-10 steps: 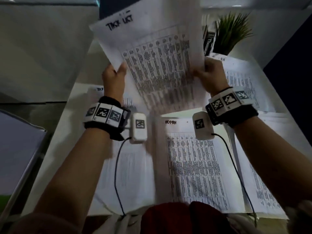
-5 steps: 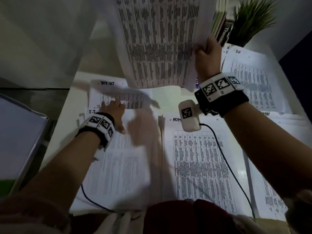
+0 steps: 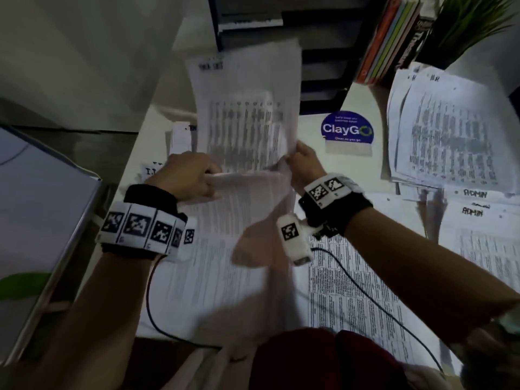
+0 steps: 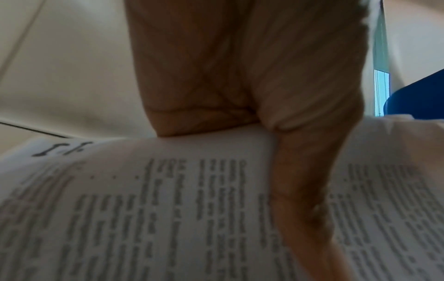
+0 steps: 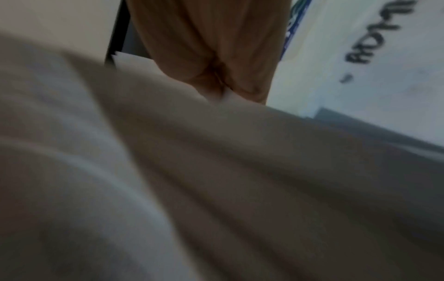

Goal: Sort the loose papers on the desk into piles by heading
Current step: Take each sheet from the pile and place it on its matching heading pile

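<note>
Pinching the lower right corner of a task-list sheet (image 3: 247, 114) at frame centre, the right hand (image 3: 305, 164) holds it tilted up above the desk (image 3: 363, 99). The left hand (image 3: 188, 175) – fingers curled – grips the curled top edge of the "I.T." pile (image 4: 120, 209) at centre left. "ADMIN" sheets (image 3: 478, 220) lie right – another pile (image 3: 444, 130) upper right.

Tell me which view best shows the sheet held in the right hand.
The head view: the whole raised sheet shows, with its handwritten heading and table, pinched at its lower corner by the right hand. The right wrist view gives only blurred paper under the fingers. The left wrist view shows another sheet, headed I.T..
</note>
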A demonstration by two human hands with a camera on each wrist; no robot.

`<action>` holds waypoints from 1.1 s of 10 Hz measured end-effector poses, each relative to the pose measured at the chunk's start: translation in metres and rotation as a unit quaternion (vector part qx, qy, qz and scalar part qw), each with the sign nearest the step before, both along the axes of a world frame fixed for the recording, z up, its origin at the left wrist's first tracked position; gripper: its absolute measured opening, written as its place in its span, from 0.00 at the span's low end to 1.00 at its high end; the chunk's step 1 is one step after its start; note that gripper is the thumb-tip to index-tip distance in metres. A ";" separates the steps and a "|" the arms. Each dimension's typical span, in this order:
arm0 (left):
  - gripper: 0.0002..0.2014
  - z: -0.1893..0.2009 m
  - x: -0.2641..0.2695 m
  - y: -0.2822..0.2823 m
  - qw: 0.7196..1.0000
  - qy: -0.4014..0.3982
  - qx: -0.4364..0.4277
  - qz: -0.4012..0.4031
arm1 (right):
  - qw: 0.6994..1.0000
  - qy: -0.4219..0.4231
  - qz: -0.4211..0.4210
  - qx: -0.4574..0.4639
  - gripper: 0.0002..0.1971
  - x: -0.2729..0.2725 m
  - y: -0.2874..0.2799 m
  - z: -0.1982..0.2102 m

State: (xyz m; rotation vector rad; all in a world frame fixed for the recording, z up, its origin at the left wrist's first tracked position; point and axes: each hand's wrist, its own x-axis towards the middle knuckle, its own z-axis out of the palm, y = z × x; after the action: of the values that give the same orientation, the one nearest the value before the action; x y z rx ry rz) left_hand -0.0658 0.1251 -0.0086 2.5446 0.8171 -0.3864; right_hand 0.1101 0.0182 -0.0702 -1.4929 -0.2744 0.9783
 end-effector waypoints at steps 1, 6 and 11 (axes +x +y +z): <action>0.24 -0.004 0.002 0.002 1.000 0.001 0.013 0.000 | 0.991 0.024 0.101 -0.084 0.13 -0.023 -0.006 -0.020; 0.16 -0.070 0.025 0.005 0.992 -0.018 0.038 0.119 | 0.989 0.139 -0.056 0.013 0.07 0.038 -0.052 0.033; 0.21 -0.073 0.097 -0.105 0.985 -0.110 -0.133 -0.011 | 0.743 -0.527 0.280 -0.302 0.24 0.034 -0.140 -0.009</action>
State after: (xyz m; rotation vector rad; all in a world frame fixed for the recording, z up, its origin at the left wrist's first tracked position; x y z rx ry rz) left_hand 0.0315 0.0201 -0.0820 2.2982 0.6105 -0.2016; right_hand 0.1437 -0.1218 -0.0791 -2.5704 -1.3996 0.5493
